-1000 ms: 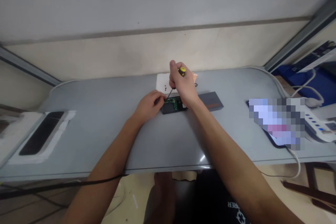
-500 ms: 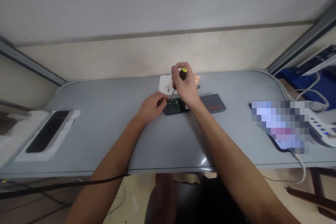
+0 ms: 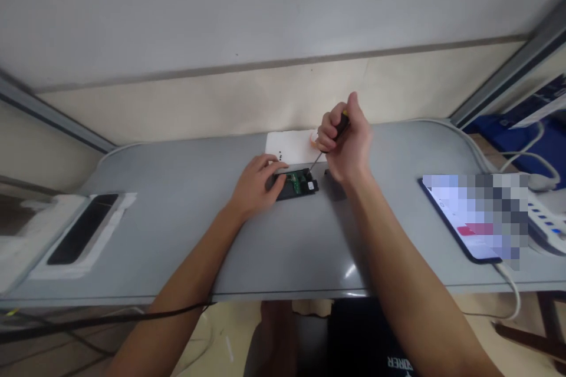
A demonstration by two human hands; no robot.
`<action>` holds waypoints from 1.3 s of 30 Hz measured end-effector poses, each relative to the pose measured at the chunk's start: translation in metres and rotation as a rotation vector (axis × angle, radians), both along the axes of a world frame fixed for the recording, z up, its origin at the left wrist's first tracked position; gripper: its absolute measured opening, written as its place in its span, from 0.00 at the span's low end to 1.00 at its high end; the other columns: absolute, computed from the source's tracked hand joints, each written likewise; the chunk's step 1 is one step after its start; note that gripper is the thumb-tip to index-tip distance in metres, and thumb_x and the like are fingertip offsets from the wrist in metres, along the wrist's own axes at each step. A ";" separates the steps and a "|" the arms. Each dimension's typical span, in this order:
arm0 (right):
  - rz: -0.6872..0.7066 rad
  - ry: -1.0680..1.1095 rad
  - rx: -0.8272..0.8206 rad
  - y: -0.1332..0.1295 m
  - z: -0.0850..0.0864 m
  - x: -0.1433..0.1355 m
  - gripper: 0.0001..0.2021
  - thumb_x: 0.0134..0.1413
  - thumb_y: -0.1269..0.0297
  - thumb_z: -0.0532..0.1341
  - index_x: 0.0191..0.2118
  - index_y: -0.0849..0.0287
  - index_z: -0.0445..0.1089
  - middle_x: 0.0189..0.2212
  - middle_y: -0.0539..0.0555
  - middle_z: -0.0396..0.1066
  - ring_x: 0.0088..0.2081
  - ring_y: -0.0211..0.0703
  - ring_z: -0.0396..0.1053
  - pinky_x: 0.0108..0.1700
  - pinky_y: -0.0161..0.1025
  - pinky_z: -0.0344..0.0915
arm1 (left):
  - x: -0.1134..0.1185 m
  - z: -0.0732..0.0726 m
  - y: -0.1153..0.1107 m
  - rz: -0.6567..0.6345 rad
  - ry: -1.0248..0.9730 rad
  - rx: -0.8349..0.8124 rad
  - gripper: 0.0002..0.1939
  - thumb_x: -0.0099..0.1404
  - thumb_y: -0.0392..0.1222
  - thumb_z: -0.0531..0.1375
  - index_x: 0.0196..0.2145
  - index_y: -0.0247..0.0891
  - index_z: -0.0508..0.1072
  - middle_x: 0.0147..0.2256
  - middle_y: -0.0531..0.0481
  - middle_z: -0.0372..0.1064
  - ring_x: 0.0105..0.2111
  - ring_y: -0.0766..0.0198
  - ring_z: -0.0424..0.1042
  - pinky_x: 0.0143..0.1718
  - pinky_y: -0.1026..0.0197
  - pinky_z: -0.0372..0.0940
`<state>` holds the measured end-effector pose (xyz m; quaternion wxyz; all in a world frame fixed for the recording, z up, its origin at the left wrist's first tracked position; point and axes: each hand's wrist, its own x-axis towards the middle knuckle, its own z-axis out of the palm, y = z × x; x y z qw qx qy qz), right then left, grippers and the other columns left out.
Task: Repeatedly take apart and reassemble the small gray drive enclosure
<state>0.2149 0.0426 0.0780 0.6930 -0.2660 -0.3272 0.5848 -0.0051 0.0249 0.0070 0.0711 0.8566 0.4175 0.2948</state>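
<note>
A small dark electronics housing (image 3: pixel 289 189) lies on the table, its green circuit board (image 3: pixel 296 182) facing up. My left hand (image 3: pixel 259 187) grips its left end, thumb and fingers on either side. A screwdriver (image 3: pixel 342 123) with a black and yellow handle is held in my right hand (image 3: pixel 349 144), fingers wrapped round the handle and thumb up. Its slanted shaft reaches down to the right part of the housing; whether the tip touches a screw is too small to tell. A dark grey cover (image 3: pixel 335 188) lies just right of the housing, partly hidden by my right wrist.
Behind the housing lies white paper (image 3: pixel 289 144) with several tiny dark screws (image 3: pixel 280 156) and an orange item (image 3: pixel 313 140). A black phone (image 3: pixel 84 228) rests at left. At right are a lit phone (image 3: pixel 460 221), a power strip (image 3: pixel 548 224) and cables.
My right hand has moved right with the screwdriver, from the housing's left end to its right part, and now tilts it in a fist-like grip. My left fingers have spread wider around the housing.
</note>
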 end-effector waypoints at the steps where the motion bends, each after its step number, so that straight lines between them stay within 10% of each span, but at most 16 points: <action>1: -0.002 -0.001 -0.027 0.000 -0.001 -0.001 0.30 0.60 0.32 0.63 0.27 0.52 0.53 0.18 0.43 0.49 0.17 0.32 0.45 0.17 0.35 0.45 | 0.004 0.002 -0.003 -0.015 0.012 0.019 0.14 0.76 0.45 0.56 0.54 0.41 0.77 0.54 0.41 0.74 0.56 0.50 0.72 0.59 0.45 0.67; 39: 0.062 -0.317 0.065 0.001 -0.020 -0.022 0.32 0.49 0.26 0.65 0.27 0.53 0.60 0.22 0.45 0.57 0.21 0.33 0.54 0.21 0.35 0.54 | 0.017 -0.006 -0.008 -0.156 0.081 -0.129 0.13 0.73 0.51 0.63 0.51 0.44 0.76 0.62 0.45 0.74 0.61 0.51 0.73 0.66 0.44 0.58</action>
